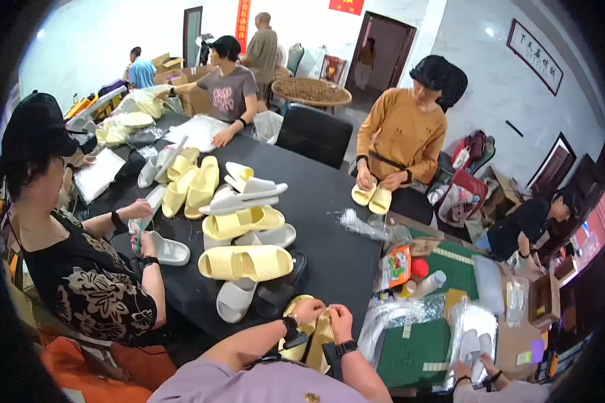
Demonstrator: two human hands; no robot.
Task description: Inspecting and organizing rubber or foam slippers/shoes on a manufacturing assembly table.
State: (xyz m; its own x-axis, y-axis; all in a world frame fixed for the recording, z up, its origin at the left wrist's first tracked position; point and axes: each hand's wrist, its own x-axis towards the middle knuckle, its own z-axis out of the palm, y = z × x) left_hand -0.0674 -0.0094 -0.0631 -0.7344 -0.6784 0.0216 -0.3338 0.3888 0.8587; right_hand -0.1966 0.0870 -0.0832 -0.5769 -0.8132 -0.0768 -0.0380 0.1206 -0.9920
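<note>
At the near edge of the black table (323,248), a pair of yellow slippers (320,341) lies or stands close to my body. My left hand (308,311) is over the left slipper, fingertips pinched together. Beside it my right hand (341,324) is closed at the top of the right slipper, its fingertips almost meeting the left ones. What lies between the fingertips is too small to make out. Just beyond my left hand are a black slipper (281,287), a grey slipper (235,300) and a pair of yellow slippers (245,262).
A pile of yellow and grey slippers (242,195) runs away along the table. To the left a person (81,269) holds green-handled scissors (138,240). Across the table a person in orange (410,134) handles yellow slippers (372,198). On the right, plastic bags (400,322) cover a green surface (410,356).
</note>
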